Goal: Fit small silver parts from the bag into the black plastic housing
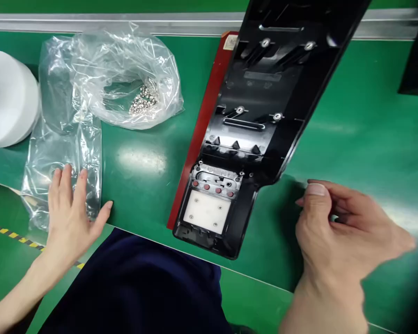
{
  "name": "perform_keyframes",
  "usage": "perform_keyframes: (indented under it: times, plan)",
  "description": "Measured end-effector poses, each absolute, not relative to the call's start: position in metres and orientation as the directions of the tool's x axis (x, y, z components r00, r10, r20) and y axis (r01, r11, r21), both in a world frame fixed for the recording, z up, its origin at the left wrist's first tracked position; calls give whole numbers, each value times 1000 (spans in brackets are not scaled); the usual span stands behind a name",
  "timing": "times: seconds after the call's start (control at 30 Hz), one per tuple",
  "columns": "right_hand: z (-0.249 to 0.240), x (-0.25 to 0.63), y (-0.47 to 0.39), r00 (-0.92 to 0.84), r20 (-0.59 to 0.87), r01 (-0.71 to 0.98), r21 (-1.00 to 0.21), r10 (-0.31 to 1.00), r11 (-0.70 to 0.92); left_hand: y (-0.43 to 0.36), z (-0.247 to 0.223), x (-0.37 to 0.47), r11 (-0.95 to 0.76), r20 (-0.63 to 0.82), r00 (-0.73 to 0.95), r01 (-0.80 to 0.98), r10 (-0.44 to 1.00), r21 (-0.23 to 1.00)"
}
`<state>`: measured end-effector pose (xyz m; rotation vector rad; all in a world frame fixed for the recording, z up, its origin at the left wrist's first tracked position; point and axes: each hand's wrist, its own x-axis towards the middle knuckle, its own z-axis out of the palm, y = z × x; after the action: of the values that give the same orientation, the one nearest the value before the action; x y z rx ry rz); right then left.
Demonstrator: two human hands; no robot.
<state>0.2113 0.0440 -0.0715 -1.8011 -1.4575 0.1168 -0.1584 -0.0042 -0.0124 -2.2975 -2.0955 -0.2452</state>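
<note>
Left hand: left hand lies flat with fingers spread on a clear plastic bag at the lower left of the frame, holding nothing
Right hand: right hand at the lower right is curled, thumb against fingers; motion blur and the fingers hide whether anything small is pinched, so I cannot tell
Head view, part: long black plastic housing runs from the upper right down to the lower centre, inner side up, with a red strip along its left edge and a white pad near its lower end
Head view, supplies: open bag of small silvery fasteners at upper left, beside a white roll
Surface: green bench
Risk: housing's near end sits at the bench edge, so a knock from the right hand might tip it off; a sleeve could drag the fastener bag and spill it
</note>
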Motion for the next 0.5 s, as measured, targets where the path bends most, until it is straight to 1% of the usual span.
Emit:
perform_keyframes:
  times: [0.07,0.1,0.17,0.23,0.3,0.4,0.47,0.5]
  plan:
    - [-71,210,42,351,376,760,-649,858,-27,-3,-23,-169,-29,122,19,996,992,84]
    - [-71,210,40,358,373,755,-655,856,-31,-2,-27,-174,-19,143,8,997,990,75]
    - [-72,210,35,371,370,751,-659,852,-41,3,-31,-183,-21,221,9,998,975,53]
    - [-73,211,30,374,373,751,-660,849,-40,7,-30,-190,-22,287,-3,996,958,81]
    - [-73,211,25,369,392,753,-657,843,-24,8,-26,-194,47,292,-104,979,951,197]
    - [-72,207,19,386,377,740,-672,842,-38,3,-21,-192,188,230,-289,906,929,380]
    - [-70,203,17,412,349,728,-682,842,-74,-2,-21,-187,207,252,-362,850,897,485]
    - [-70,201,18,430,328,713,-695,841,-93,-4,-22,-184,180,273,-367,829,889,530]
